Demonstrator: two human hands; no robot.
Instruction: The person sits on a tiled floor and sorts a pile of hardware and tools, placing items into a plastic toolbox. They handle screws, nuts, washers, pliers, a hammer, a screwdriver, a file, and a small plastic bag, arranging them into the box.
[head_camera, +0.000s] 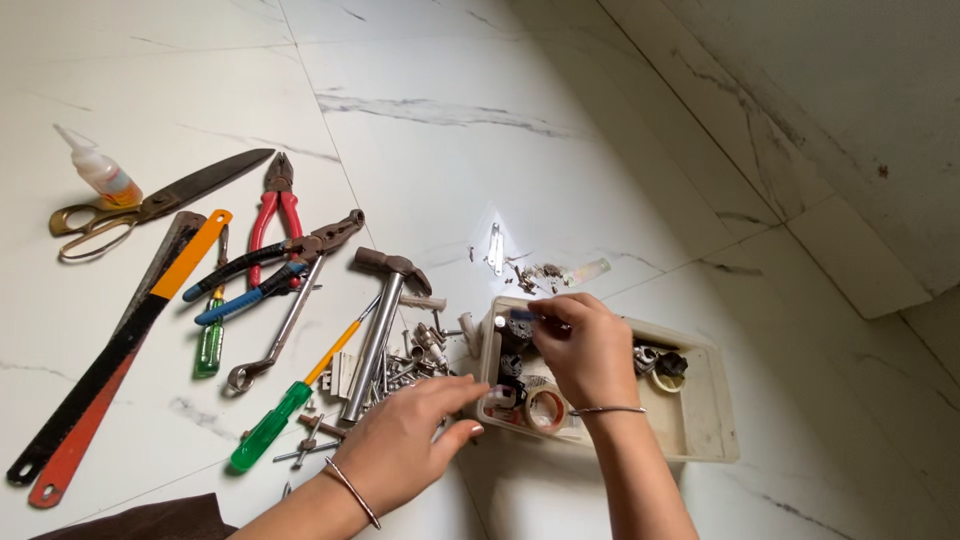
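My right hand (590, 350) hovers over a shallow cream plastic tray (700, 430) and pinches a small dark blue part between its fingertips at the tray's left end. My left hand (405, 440) lies flat on the floor beside the tray, fingers stretched towards its near left corner, touching a small piece there. Inside the tray sit a roll of tape (547, 408), small black parts (668, 362) and metal bits.
On the white marble floor lie a heap of screws and bolts (415, 355), a hammer (380, 320), a green-handled screwdriver (285, 410), red pliers (277, 215), blue-handled pliers (270, 265), a wrench (275, 340), a saw (110, 365), scissors (150, 205) and a glue bottle (100, 170). A wall skirting runs at the right.
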